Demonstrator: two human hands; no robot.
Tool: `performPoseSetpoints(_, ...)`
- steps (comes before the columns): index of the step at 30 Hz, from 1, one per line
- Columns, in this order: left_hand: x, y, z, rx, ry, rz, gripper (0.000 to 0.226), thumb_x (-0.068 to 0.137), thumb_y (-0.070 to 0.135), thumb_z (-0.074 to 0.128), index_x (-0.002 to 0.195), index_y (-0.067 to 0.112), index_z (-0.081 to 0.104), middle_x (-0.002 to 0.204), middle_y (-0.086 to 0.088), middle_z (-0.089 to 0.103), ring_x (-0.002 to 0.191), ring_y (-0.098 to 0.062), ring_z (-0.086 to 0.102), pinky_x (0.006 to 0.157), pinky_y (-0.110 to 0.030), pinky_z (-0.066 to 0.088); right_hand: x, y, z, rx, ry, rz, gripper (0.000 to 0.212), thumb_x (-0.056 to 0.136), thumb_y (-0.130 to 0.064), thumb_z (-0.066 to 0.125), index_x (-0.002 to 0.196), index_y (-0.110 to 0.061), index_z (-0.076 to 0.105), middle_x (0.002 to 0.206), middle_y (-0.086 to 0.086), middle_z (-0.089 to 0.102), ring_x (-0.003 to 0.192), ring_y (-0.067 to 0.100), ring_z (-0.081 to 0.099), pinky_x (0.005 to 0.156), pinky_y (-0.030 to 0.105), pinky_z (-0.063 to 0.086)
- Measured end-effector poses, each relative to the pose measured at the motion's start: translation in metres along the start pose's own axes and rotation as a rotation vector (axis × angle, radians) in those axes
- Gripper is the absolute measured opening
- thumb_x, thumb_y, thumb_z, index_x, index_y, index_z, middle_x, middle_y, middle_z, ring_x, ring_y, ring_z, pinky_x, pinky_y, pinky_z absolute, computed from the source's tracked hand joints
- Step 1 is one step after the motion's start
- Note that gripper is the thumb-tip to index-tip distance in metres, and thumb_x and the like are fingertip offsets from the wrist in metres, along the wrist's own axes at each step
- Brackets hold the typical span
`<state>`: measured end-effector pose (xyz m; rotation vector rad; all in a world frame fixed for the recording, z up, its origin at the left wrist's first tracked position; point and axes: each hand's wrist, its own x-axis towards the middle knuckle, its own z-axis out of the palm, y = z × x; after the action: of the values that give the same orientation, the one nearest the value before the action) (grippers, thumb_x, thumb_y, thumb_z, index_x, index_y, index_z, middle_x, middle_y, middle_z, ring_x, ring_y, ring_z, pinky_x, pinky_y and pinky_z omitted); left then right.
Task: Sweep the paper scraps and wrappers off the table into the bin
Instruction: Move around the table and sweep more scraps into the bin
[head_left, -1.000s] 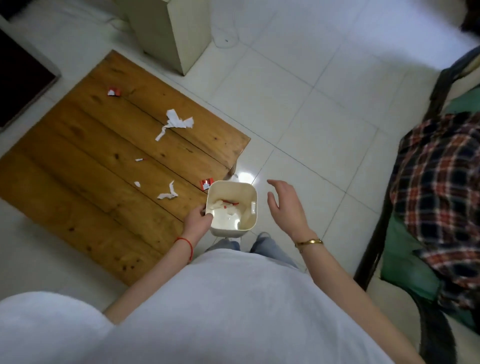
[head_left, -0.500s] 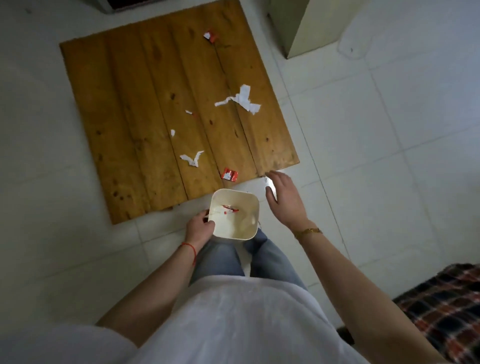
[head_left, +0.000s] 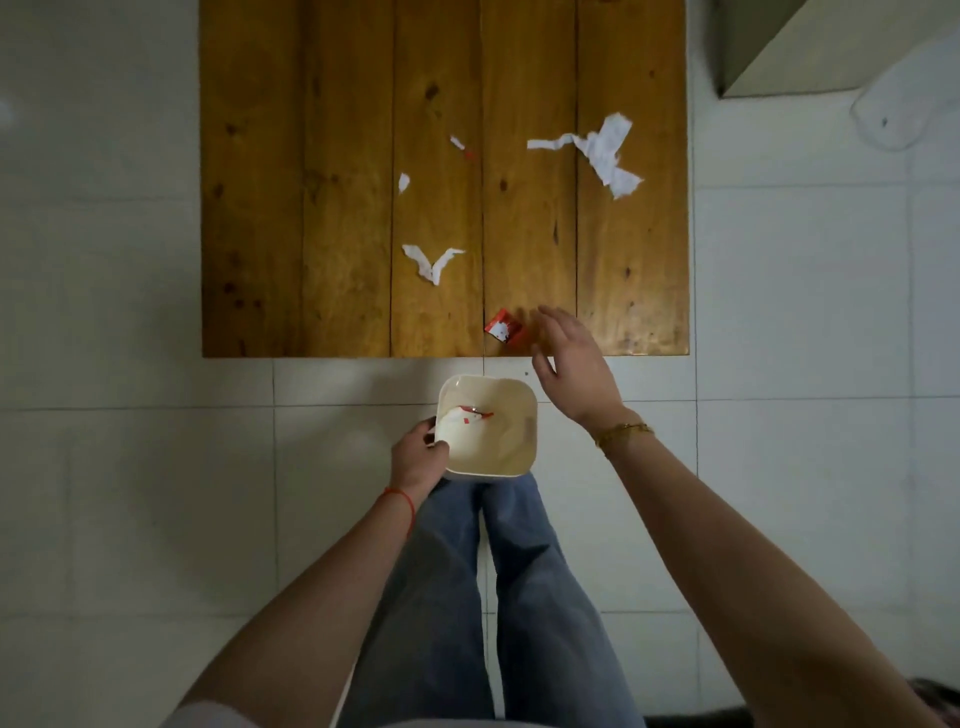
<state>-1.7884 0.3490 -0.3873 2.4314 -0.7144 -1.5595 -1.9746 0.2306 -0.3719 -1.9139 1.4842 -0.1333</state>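
A low wooden table fills the top of the head view. On it lie white paper scraps: a large one at the right, a V-shaped one near the middle, and two small bits. A red wrapper lies by the near edge. My left hand grips the left rim of a small cream bin held just below the table's edge, with scraps inside. My right hand hovers open, fingers spread, just right of the red wrapper.
White tiled floor surrounds the table. A pale cabinet corner stands at the top right, with a white patch on the floor beside it. My legs in blue jeans are below the bin.
The view has swung so the table sits square ahead. My right hand has moved from beside the bin up over the table's near edge, next to the red wrapper. My left hand keeps the bin.
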Motion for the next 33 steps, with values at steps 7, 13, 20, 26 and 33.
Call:
performPoseSetpoints(7,0.041,-0.016,0.01,-0.016,0.037,-0.009,0.045,0.082,0.004,0.047,0.124,0.013,0.06,0.115,-0.008,0.066,0.086,-0.014,0.053,0.075,-0.02,0.039,0.018,0.008,0.04,-0.096,-0.019,-0.096,0.048,0.096,-0.019,0.046,0.142,-0.011,0.039,0.149,0.008,0.039,0.142,0.026,0.027,0.117,0.042,0.025)
performPoseSetpoints(13,0.062,-0.021,0.013,-0.005,0.023,-0.016,0.041,0.082,0.007,0.048,0.12,0.014,0.062,0.114,-0.008,0.066,0.086,-0.014,0.052,0.077,-0.021,0.038,0.017,0.017,0.062,-0.223,-0.07,-0.158,0.054,0.096,-0.022,0.048,0.146,-0.008,0.033,0.153,0.008,0.034,0.145,0.029,0.018,0.118,0.047,0.021)
performPoseSetpoints(20,0.071,-0.017,0.01,-0.061,0.016,-0.016,0.038,0.084,0.009,0.049,0.119,0.014,0.062,0.112,-0.007,0.066,0.083,-0.013,0.053,0.074,-0.023,0.04,-0.008,0.011,0.073,-0.195,-0.276,-0.473,0.046,0.093,-0.023,0.046,0.137,-0.008,0.049,0.144,0.008,0.047,0.142,0.03,0.027,0.117,0.047,0.02)
performPoseSetpoints(26,0.073,-0.017,0.003,-0.083,0.028,-0.023,0.04,0.084,0.008,0.048,0.123,0.012,0.06,0.115,-0.007,0.065,0.085,-0.012,0.053,0.073,-0.02,0.042,0.048,-0.012,0.058,-0.133,-0.109,-0.32,0.056,0.095,-0.028,0.041,0.148,-0.013,0.03,0.153,0.007,0.033,0.145,0.024,0.02,0.119,0.044,0.018)
performPoseSetpoints(33,0.073,-0.023,-0.002,-0.117,0.013,-0.029,0.036,0.083,0.009,0.048,0.115,0.017,0.063,0.095,0.002,0.064,0.067,0.004,0.052,0.043,-0.004,0.039,0.129,-0.044,0.064,-0.238,-0.165,-0.365,0.058,0.098,-0.033,0.038,0.151,-0.013,0.022,0.159,0.006,0.018,0.147,0.024,0.012,0.121,0.039,0.012)
